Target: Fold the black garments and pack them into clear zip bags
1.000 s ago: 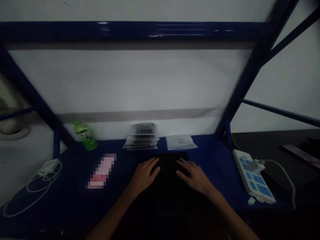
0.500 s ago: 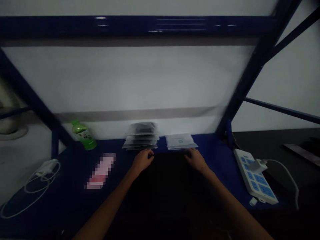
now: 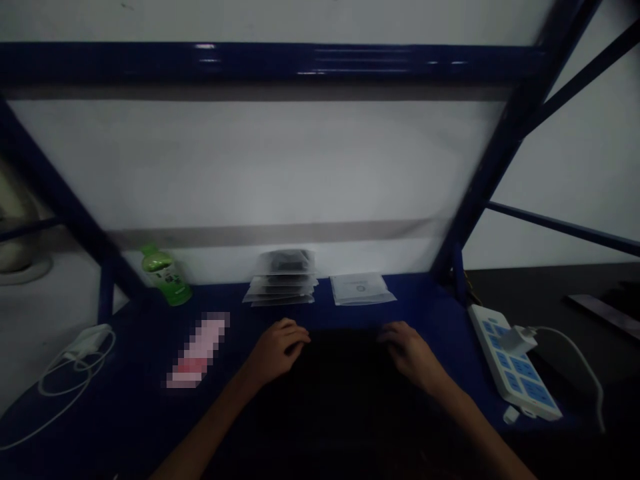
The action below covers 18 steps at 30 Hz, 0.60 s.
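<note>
A black, flat item (image 3: pixel 343 373) lies on the blue table in front of me; it is too dark to tell its kind. My left hand (image 3: pixel 283 350) pinches its far left corner between thumb and fingers. At the far right corner, my right hand (image 3: pixel 407 350) has its fingers curled over the edge, slightly blurred. The near part of the item fades into shadow. Just beyond the hands lie a stack of clear plastic packets (image 3: pixel 283 283) with dark contents and a white packet (image 3: pixel 361 289).
A green bottle (image 3: pixel 167 277) stands at the back left, near a pixelated pink item (image 3: pixel 197 350) and a white cable with adapter (image 3: pixel 87 341). On the right is a white power strip (image 3: pixel 515 363) with a plugged-in charger (image 3: pixel 517 340). Blue frame bars (image 3: pixel 493 167) rise around the table.
Both hands have moved nearer to me, drawing the black item's far edge away from the packets. The view has tipped up slightly.
</note>
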{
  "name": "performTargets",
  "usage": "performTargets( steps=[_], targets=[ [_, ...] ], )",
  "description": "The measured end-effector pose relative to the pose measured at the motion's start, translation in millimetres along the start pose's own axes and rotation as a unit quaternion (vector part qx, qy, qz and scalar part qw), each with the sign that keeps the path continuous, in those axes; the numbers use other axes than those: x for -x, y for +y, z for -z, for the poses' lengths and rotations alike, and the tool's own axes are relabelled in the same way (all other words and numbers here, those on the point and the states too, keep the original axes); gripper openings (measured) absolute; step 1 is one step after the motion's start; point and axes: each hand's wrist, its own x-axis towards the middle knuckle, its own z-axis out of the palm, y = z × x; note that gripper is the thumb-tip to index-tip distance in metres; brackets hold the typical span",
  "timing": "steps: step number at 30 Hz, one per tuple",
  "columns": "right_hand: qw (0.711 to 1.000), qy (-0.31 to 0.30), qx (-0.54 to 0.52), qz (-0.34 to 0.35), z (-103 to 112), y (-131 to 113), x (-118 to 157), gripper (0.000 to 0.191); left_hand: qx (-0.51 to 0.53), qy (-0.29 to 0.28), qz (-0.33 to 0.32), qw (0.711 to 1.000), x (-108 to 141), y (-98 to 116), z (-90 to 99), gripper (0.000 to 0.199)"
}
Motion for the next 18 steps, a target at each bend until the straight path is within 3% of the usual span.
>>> performTargets(
  steps=[5,9,12,14,18],
  targets=[
    [0.995,-0.053,0.086,0.011,-9.5,-7.2,23.6,0.044,-0.057,-0.077,0.004,0.995,16.0,13.0,2.2,0.024],
    [0.995,-0.052,0.084,0.002,-7.2,-10.9,34.2,0.049,-0.051,-0.081,0.021,0.995,23.3,18.7,11.6,0.03],
    [0.998,-0.028,0.058,0.012,1.2,-20.7,45.8,0.041,-0.014,-0.089,0.024,0.996,32.6,26.8,24.7,0.035],
    [0.999,-0.032,0.035,0.02,7.0,-30.0,58.0,0.034,0.018,-0.123,0.026,0.992,42.1,33.7,35.8,0.035],
    [0.993,-0.113,0.009,0.018,11.4,-41.4,87.4,0.036,0.022,-0.205,0.076,0.976,66.6,38.7,54.5,0.037]
  ],
)
